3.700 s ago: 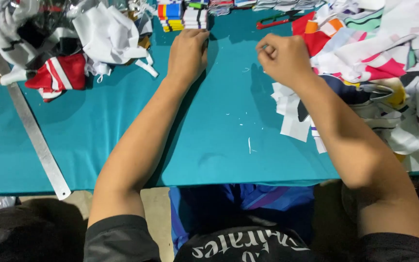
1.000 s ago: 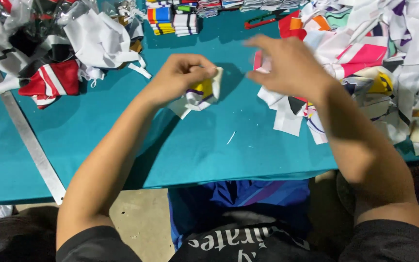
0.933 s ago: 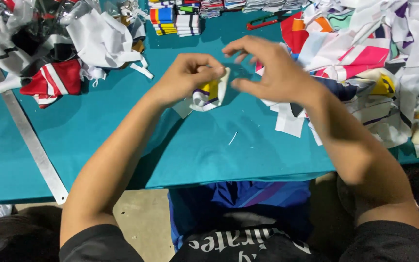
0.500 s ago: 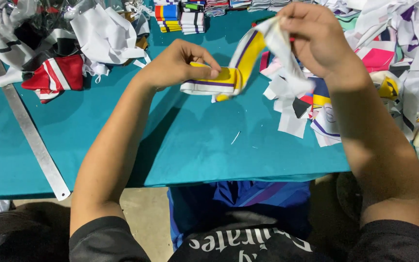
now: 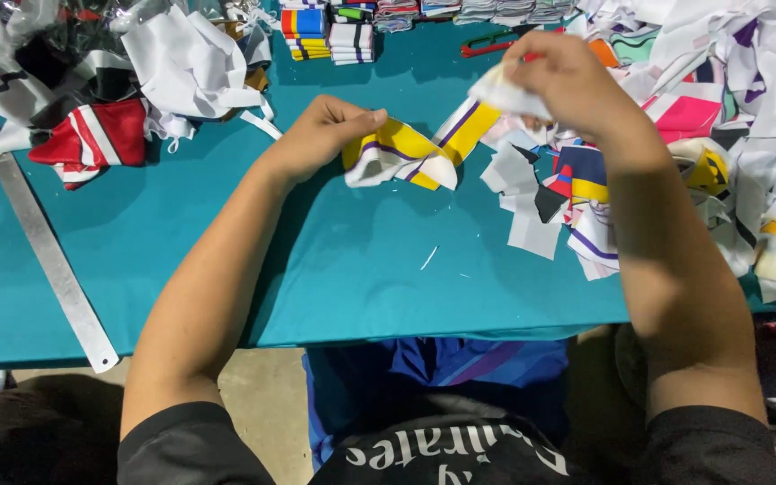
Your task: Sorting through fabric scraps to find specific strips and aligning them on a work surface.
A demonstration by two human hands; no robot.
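Nearest our body, folded blue cloth [image 5: 442, 373] hangs below the edge of the teal worktop [image 5: 226, 260]. Beyond it, our left hand [image 5: 321, 135] pinches one end of a yellow, white and purple fabric strip [image 5: 410, 153], while our right hand [image 5: 568, 76], raised above the surface, is closed on the other end, so the strip stretches between them. Beside our right arm lies a heap of fabric scraps [image 5: 720, 153]. Left, a metal ruler [image 5: 47, 251] lies along the edge; farther back we see a red-and-white cloth [image 5: 92, 139], folded striped stacks [image 5: 327, 33] and red scissors [image 5: 491, 43].
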